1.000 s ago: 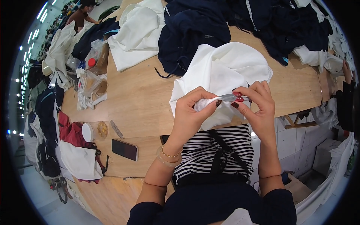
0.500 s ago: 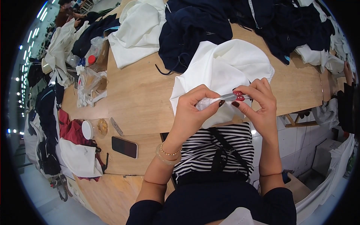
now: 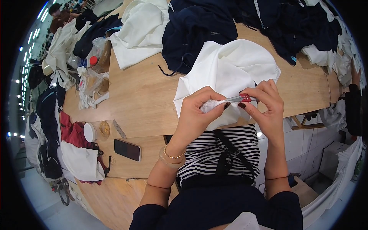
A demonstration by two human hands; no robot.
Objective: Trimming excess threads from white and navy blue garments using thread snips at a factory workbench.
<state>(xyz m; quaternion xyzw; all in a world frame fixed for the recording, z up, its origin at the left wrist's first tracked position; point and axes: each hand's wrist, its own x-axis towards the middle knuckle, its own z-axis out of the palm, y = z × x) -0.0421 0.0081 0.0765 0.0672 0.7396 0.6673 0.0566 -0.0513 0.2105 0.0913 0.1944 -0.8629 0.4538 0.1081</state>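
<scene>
A white cloth garment lies loosely bunched at the table's near edge. My left hand pinches a gathered fold of it between thumb and forefinger. In my right hand are small thread snips with a red, white-dotted grip, held between thumb and fingers. Their pointed silver blade points left and meets the pinched fold by my left fingertips. Exactly where the tip touches the cloth is too small to make out.
Dark blue garments and another white one lie across the table's far side. Left of me are a phone, a white-lidded jar, a narrow grey strip and red cloth. A person sits far left.
The thread snips have shifted slightly right, so a little less blade lies over the fold. My left hand keeps its pinch in place.
</scene>
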